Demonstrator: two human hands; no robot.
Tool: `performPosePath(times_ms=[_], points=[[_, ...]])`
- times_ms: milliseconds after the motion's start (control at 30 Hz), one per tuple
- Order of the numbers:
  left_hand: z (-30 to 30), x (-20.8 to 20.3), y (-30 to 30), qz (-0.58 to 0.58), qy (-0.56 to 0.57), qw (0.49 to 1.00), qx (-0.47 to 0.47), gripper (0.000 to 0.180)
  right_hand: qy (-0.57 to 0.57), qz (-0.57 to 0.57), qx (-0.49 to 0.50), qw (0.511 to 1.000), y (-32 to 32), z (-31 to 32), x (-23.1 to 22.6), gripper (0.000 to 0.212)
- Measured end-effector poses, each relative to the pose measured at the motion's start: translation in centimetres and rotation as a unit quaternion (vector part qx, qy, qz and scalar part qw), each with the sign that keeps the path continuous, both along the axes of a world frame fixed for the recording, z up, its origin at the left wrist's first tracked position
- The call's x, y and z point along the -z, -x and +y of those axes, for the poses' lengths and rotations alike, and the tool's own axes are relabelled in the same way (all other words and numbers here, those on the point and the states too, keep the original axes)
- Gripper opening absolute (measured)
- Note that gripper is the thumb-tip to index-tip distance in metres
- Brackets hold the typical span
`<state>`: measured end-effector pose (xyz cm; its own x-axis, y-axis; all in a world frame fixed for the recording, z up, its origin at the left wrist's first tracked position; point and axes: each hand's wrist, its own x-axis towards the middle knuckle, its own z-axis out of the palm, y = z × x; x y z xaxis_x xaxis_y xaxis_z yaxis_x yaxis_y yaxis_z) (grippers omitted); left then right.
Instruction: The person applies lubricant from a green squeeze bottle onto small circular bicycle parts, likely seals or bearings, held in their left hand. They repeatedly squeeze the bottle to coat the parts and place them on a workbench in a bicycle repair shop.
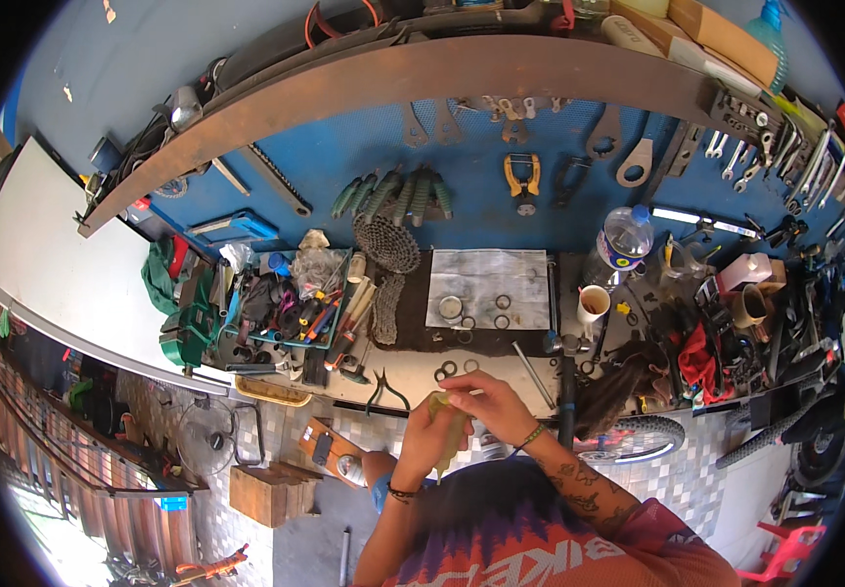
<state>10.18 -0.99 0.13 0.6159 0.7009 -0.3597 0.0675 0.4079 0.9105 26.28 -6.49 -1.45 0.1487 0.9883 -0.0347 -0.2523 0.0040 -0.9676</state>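
Observation:
My left hand (426, 442) is wrapped round a yellowish-green, translucent squeeze bottle (455, 435) at the bench's front edge. The bottle's narrow tip points down toward my body. My right hand (494, 404) is closed over the upper end, its fingers near the left thumb. Part of the bottle is hidden behind my fingers. Just beyond my hands, several small dark rings (445, 370) lie on the bench. Black-handled pliers (386, 391) rest at the front edge, left of my hands. More rings and a small round tin (451, 308) sit on a stained white sheet (487, 271).
On the left, a cluttered tool tray (286, 338) stands beside a green bench vise (191, 318). A paper cup (593, 303), a plastic bottle (626, 238) and a metal rod (534, 375) are on the right. Tools hang on the blue wall (486, 220); a bicycle wheel (633, 440) is below.

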Motion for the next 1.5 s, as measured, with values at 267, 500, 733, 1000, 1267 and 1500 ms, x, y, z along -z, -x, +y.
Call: performPosePath(times_ms=[267,500,733,1000,1267,1500], points=[[-0.5,0.3,-0.3,-0.079,0.074,0.994,0.005,0.033,0.024,-0.133,0.059,0.989,0.2,-0.8,-0.2,0.021],[-0.2,0.8,-0.4,-0.048,0.047,0.998,-0.008,0.043,-0.053,-0.298,0.134,0.944,0.5,-0.5,-0.4,0.018],[0.3,1.4,-1.2,0.009,0.041,0.999,-0.015,0.033,-0.070,-0.349,0.093,0.930,-0.9,-0.4,0.6,0.021],[0.9,3.0,-0.6,0.030,0.075,0.996,-0.027,0.038,-0.140,-0.394,0.150,0.896,0.1,0.3,2.0,0.021],[0.1,1.5,0.0,0.020,0.053,0.997,-0.055,0.043,-0.103,-0.363,0.131,0.917,1.2,0.0,1.0,0.020],[0.1,1.7,0.9,0.004,0.033,0.995,-0.090,0.036,-0.064,-0.266,0.113,0.955,2.2,-0.1,1.7,0.018]])
